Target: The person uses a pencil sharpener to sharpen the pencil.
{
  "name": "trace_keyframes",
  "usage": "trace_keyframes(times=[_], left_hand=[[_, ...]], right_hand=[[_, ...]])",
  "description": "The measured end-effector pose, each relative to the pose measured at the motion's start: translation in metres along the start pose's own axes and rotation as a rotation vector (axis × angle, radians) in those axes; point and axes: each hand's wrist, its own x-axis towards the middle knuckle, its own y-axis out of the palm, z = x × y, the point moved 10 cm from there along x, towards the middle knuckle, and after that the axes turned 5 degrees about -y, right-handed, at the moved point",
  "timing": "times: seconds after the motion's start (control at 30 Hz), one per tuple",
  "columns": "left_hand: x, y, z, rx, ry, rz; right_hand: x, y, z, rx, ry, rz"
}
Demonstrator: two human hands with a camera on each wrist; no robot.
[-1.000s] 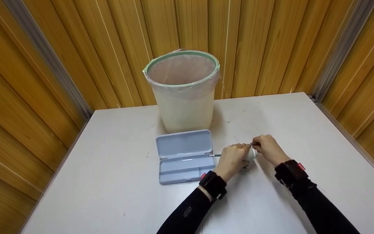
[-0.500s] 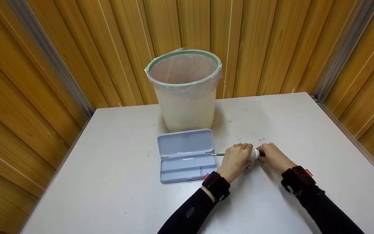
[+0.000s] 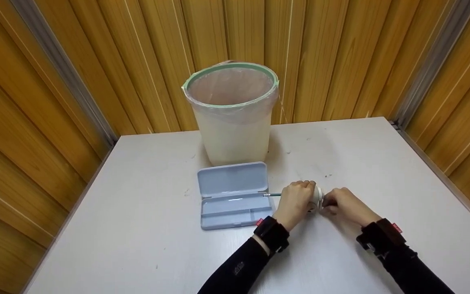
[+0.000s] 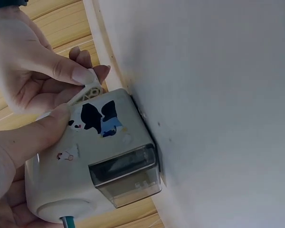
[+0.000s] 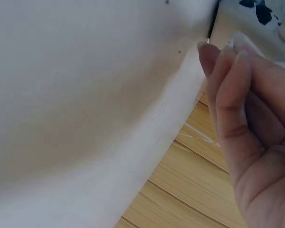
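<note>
Left hand [image 3: 295, 204] holds the pencil sharpener [image 4: 85, 137]; right hand [image 3: 343, 204] pinches its crank [image 4: 91, 91], now farther from the tabletop's back edge [image 3: 329, 124], likely turning it.

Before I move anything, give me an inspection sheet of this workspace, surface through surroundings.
Surface: white table, with a few small dark specks beyond the hands.
Job's things: white sharpener with stickers; a teal pencil sticks out of one end.
Clutter: blue pencil case, lid open; lined bin behind it.
Grippers: left hand grips the sharpener; right hand pinches its crank handle.
Cables: nothing seen.
Surroundings: wood-look panelled walls behind and to both sides.
</note>
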Motion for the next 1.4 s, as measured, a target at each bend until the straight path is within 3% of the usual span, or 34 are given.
trace_keyframes(times=[0.33, 0.8, 1.4], left_hand=[[0.002, 0.0, 0.001, 0.02, -0.016, 0.01], [0.001, -0.003, 0.003, 0.068, -0.035, -0.043], [0.004, -0.003, 0.001, 0.09, -0.052, -0.013]], right_hand=[[-0.007, 0.0, 0.004, 0.021, 0.022, 0.013], [-0.011, -0.004, 0.014, 0.054, 0.02, 0.025], [-0.015, -0.012, 0.015, 0.132, 0.042, 0.037]])
